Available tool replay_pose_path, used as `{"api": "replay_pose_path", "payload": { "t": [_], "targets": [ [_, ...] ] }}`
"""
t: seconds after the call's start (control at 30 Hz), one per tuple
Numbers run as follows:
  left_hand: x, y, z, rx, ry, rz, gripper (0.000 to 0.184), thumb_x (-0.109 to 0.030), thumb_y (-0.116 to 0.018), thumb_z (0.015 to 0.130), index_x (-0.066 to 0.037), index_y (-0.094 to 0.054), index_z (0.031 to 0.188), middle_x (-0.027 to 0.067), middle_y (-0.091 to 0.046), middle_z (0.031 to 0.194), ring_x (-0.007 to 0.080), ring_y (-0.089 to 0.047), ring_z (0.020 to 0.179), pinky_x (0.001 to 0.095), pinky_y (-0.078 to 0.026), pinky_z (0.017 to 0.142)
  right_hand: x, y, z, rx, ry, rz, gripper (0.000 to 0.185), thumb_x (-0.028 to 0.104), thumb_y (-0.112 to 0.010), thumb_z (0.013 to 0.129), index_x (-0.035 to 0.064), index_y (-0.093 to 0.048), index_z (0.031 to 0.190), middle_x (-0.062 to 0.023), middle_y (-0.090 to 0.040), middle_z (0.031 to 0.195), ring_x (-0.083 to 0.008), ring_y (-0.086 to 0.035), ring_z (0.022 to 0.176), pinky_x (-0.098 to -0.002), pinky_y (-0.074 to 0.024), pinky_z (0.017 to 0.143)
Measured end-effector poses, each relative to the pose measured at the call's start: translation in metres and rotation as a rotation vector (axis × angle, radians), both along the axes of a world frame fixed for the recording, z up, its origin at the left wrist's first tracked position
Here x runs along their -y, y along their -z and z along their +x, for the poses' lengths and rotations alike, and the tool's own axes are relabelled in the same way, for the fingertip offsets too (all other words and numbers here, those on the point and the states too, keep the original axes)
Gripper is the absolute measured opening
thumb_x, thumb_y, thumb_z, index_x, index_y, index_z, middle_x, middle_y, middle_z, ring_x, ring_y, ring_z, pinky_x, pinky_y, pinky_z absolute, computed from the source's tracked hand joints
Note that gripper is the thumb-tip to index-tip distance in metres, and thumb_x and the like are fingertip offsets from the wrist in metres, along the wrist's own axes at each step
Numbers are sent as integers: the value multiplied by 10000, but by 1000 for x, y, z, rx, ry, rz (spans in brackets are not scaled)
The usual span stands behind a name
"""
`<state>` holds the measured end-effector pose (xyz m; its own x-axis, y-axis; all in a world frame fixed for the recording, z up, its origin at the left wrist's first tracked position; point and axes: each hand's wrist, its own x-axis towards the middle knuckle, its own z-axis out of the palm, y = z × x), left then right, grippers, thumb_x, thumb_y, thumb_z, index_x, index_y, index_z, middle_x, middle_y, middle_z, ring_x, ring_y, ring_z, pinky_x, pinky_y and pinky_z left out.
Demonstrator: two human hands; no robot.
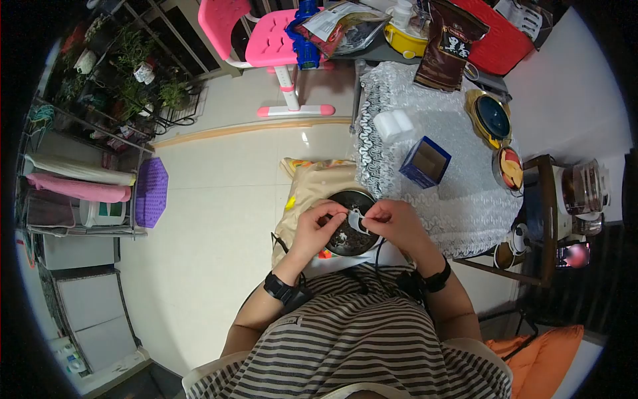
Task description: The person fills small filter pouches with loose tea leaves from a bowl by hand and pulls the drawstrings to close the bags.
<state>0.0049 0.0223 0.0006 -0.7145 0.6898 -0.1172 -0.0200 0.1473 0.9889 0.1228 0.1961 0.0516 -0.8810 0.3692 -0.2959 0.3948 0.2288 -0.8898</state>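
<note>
On my lap, a dark round pan [355, 199] with a pale rim holds dark loose bits and some whitish scraps. Above it, a small, thin, whitish piece [357, 220] is stretched between my two hands; its exact kind is unclear. My left hand [318, 229] pinches one side of it with thumb and forefinger. The other side sits in the pinched fingers of my right hand [397, 223]. Beneath the pan lies a beige cushion-like cloth [302, 189] with coloured patches.
A lace-covered table [458, 166] at my right bears a blue open box [425, 162], a white block [393, 125], a brown bag [452, 46] and a bowl of cut fruit [510, 167]. Ahead stands a pink chair [276, 43]; a rack [80, 229] stands left.
</note>
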Motion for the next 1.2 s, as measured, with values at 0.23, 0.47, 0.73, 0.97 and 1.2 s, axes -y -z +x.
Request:
{"api": "replay_pose_path", "payload": {
  "t": [0.23,0.47,0.73,0.97,1.2],
  "targets": [
    [-8,-3,9,-231,126,137,193,-117,-746,816,-37,-709,988,42,-629,992,97,-576,818,233,-455,687,3,-3,-3,-11,-63,41,176,188,-742,773,33,-680,831,-65,-689,752,-140,-661,681,-266,-515,642],
    [-11,-2,8,17,48,114,89,-55,-742,805,-5,-710,872,25,-620,855,89,-573,750,223,-454,665,7,-5,-2,-52,-71,64,199,194,-753,758,43,-670,857,-61,-690,761,-149,-664,691,-274,-518,646],
    [-5,-5,1,165,-102,76,80,-46,-734,813,18,-686,817,0,-605,748,54,-547,686,211,-424,620,10,-13,3,-151,-145,311,205,158,-751,737,92,-671,913,-34,-659,803,-172,-644,697,-297,-520,645],
    [-4,-11,3,265,-111,98,91,-73,-721,833,-2,-683,792,-32,-595,728,36,-497,658,197,-388,610,24,-15,-4,-264,-186,441,249,190,-739,747,122,-653,971,-28,-609,907,-220,-628,806,-350,-521,679],
    [-2,-11,1,490,-117,140,87,-112,-703,849,-40,-699,801,-66,-573,665,17,-451,626,188,-343,576,26,-13,-6,-360,-209,650,260,176,-720,747,131,-630,987,-34,-565,940,-257,-612,844,-379,-517,684]
  ]
}}
